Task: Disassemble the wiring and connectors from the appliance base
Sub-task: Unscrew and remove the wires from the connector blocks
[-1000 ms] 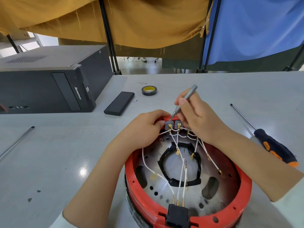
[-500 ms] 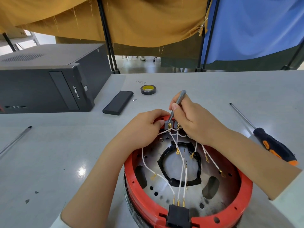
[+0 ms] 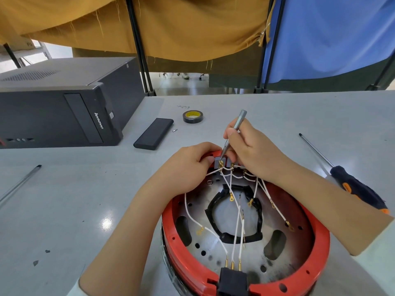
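Far left, on the grey table [image 3: 64, 210]: a spare metal rod [image 3: 20, 184]; behind it a black Lenovo computer case [image 3: 59, 107], a black power bank [image 3: 154, 133] and a roll of tape [image 3: 192, 116].

Centre: my left hand [image 3: 188, 167], curled shut on the far rim of the red appliance base [image 3: 316, 242], steadying the grey terminal block [image 3: 220, 163].

My right hand [image 3: 254, 154] pinches a slim grey screwdriver [image 3: 234, 133], tip at a block terminal.

White wires [image 3: 235, 231]: several ring lugs already hang free; the block ends and three pins at the black connector [image 3: 232, 280] look attached.

Far right: an orange-and-black screwdriver [image 3: 354, 189], idle.
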The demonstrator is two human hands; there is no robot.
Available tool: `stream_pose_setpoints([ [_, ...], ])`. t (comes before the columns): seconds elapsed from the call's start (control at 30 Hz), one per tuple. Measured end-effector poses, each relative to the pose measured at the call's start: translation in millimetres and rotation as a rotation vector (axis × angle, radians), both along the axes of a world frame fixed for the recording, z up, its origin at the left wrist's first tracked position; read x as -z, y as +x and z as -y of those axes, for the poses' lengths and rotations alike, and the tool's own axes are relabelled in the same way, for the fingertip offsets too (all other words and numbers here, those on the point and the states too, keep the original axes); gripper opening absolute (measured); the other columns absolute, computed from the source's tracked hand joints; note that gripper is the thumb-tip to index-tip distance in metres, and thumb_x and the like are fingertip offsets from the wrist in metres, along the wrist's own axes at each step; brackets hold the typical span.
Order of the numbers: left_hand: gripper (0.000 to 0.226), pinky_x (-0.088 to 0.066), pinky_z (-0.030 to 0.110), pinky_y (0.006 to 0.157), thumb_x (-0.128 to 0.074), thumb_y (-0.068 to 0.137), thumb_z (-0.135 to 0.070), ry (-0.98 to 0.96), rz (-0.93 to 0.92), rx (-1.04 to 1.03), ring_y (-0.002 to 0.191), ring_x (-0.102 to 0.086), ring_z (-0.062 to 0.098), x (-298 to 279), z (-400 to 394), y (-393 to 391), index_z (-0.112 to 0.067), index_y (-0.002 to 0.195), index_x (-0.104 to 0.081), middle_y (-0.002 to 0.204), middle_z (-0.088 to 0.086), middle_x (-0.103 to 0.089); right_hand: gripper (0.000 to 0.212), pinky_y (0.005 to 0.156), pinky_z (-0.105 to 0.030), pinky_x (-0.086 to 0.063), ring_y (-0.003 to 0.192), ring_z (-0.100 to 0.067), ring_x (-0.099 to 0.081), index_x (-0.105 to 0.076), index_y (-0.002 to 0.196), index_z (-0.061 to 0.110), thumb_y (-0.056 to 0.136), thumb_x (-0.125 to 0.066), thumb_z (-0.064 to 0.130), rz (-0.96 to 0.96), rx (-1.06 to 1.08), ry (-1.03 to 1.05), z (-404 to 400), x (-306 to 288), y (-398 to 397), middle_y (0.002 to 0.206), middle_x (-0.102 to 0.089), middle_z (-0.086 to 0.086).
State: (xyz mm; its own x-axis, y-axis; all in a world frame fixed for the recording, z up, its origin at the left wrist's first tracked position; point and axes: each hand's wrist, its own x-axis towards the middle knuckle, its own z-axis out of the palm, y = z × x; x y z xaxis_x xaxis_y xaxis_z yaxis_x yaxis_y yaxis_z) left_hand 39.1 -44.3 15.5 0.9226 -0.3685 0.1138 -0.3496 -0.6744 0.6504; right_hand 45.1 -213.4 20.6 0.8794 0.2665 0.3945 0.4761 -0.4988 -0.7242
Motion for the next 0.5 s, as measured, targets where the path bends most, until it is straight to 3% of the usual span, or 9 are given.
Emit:
stream_pose_setpoints([
  [0.1,0.03,-0.042,0.028,0.093,-0.044,0.097,-0.019,0.009,0.008,-0.001,0.106,-0.054,0.01,0.3,-0.6,0.6,-0.034,0.119,-0.057,0.116,-0.011,-0.063,0.018,0.046,-0.016,-0.038,0.045,-0.002,-0.044,-0.041,0.085,0.034,0.1,-0.032,0.028,0.028,-0.026,0.111,5.2,2.3,-4.5,0.054,-0.05,0.008],
  [0.33,0.029,-0.042,0.028,0.094,-0.043,0.097,-0.02,0.005,0.003,0.004,0.106,-0.055,0.009,-0.1,-0.5,0.1,-0.034,0.119,-0.057,0.116,-0.011,-0.063,0.018,0.047,-0.014,-0.037,0.047,0.0,-0.047,-0.04,0.086,0.035,0.1,-0.031,0.028,0.052,0.001,-0.042,4.5,2.6,-5.7,0.06,-0.053,0.005],
  [0.43,0.03,-0.042,0.028,0.094,-0.044,0.097,-0.02,0.001,0.003,0.002,0.107,-0.055,0.009,-0.6,-0.5,-0.3,-0.034,0.119,-0.057,0.116,-0.011,-0.063,0.017,0.048,-0.017,-0.038,0.048,-0.002,-0.047,-0.039,0.087,0.036,0.1,-0.03,0.03,0.066,0.004,-0.068,3.9,1.5,-6.0,0.061,-0.053,0.004],
  [0.5,0.03,-0.042,0.027,0.093,-0.044,0.097,-0.02,-0.006,0.004,-0.002,0.107,-0.055,0.009,-0.8,-0.3,-0.9,-0.034,0.118,-0.058,0.115,-0.012,-0.063,0.016,0.052,-0.029,-0.044,0.051,-0.006,-0.048,-0.038,0.087,0.037,0.099,-0.029,0.032,0.083,0.014,-0.108,2.9,1.0,-6.6,0.062,-0.054,0.003],
])
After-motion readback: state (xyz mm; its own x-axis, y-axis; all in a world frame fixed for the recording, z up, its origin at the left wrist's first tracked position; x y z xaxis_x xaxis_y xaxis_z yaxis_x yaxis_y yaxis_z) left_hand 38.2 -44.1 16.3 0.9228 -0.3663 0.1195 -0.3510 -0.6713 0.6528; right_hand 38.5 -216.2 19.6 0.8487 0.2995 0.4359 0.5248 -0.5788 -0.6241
